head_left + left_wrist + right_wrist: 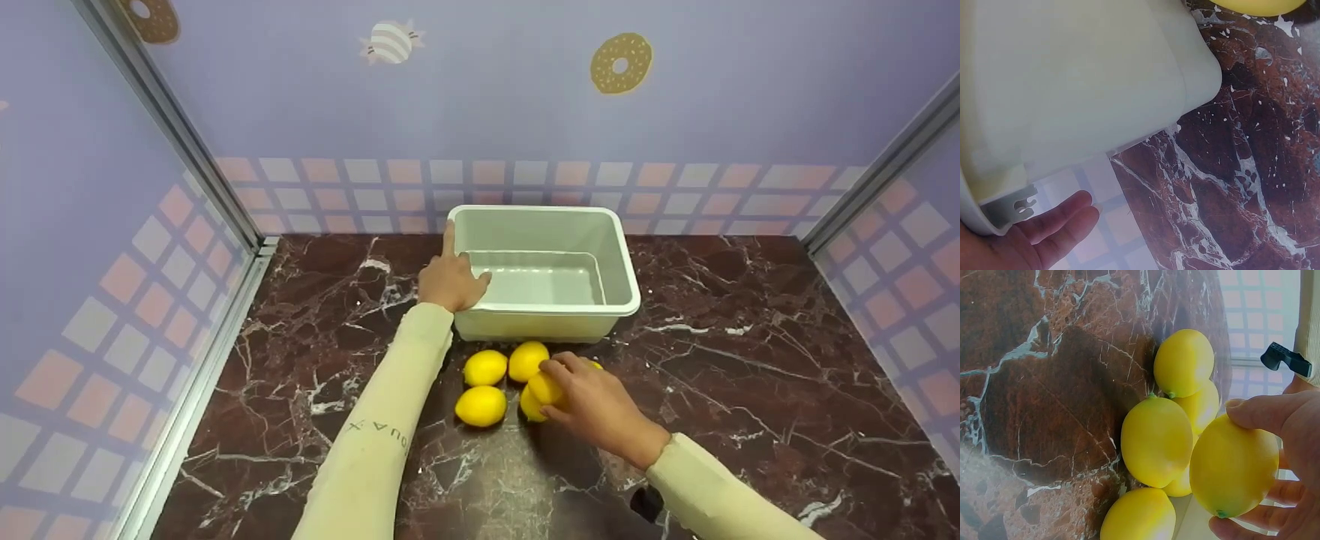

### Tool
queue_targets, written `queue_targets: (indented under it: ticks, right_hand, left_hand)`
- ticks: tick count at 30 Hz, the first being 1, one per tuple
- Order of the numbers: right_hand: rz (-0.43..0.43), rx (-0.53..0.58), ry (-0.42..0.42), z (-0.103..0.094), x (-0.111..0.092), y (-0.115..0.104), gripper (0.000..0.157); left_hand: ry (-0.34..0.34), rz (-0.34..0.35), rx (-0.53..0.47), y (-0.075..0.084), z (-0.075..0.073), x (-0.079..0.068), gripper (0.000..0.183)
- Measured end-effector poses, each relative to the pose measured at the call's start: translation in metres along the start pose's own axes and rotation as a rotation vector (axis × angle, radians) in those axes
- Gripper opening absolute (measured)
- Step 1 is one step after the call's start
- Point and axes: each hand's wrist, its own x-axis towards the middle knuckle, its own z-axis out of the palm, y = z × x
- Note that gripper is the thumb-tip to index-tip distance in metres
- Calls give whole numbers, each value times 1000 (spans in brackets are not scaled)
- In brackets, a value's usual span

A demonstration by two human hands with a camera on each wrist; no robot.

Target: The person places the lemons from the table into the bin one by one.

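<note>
A pale, deep plastic bin (540,326) stands at the back of the table. My left hand (452,281) grips its left rim, thumb on the inner side; in the left wrist view two fingers (1069,222) reach out below the rim, along the outer wall (1089,84). My right hand (604,405) holds a yellow lemon (1234,467) between thumb and fingertips, raised over the other lemons. Several more lemons lie in front of the bin, among them one at the left (481,406) and one near the bin wall (529,361). The right hand partly hides others.
The table (750,390) has a dark red marbled top with white veins. Patterned purple panels (510,112) enclose it at the back and sides, with metal rails (165,112) at the corners. A small black piece (1286,360) sits by the left sleeve in the right wrist view.
</note>
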Motion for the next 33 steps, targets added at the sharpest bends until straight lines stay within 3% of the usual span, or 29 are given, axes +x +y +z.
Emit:
queue_targets:
  ticks: [18,33]
  right_hand:
    - [-20,28,13,2,11,-10,51]
    - [41,64,-39,-7,21,-16,55]
  left_hand:
    - [-3,1,14,-1,0,0,62]
    - [3,6,8,-2,2,1,62]
